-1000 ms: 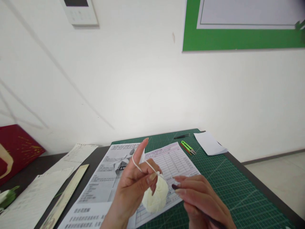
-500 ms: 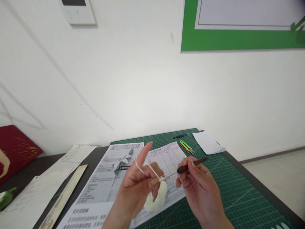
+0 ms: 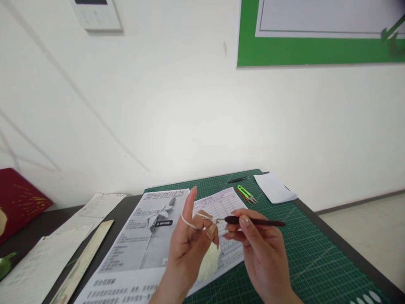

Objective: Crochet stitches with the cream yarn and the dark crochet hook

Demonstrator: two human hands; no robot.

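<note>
My left hand (image 3: 190, 245) pinches a small bit of white crochet work (image 3: 214, 221) between thumb and fingers. Its index finger points up with the white yarn (image 3: 188, 222) looped round it. In my right hand (image 3: 262, 249) is a crochet hook (image 3: 253, 221) with a dark brown handle, held like a pen. The hook's thin metal shaft reaches left to the stitches at my left fingertips; its tip is too small to make out. Behind and below my left hand lies a cream yarn ball (image 3: 209, 262), partly hidden, on a printed table sheet (image 3: 230, 249).
A green cutting mat (image 3: 316, 270) covers much of the table. On it are green thread snips (image 3: 246, 193), a dark slim tool (image 3: 238, 180) and white paper (image 3: 274, 188). Left lie a printed flower sheet (image 3: 133, 240), a ruler (image 3: 84, 261) and handwritten pages (image 3: 53, 253). A wall (image 3: 190, 105) stands behind.
My right hand has brought the hook left and levelled it, so its shaft now meets the work in my left hand. My left hand has shifted slightly right, still holding the yarn.
</note>
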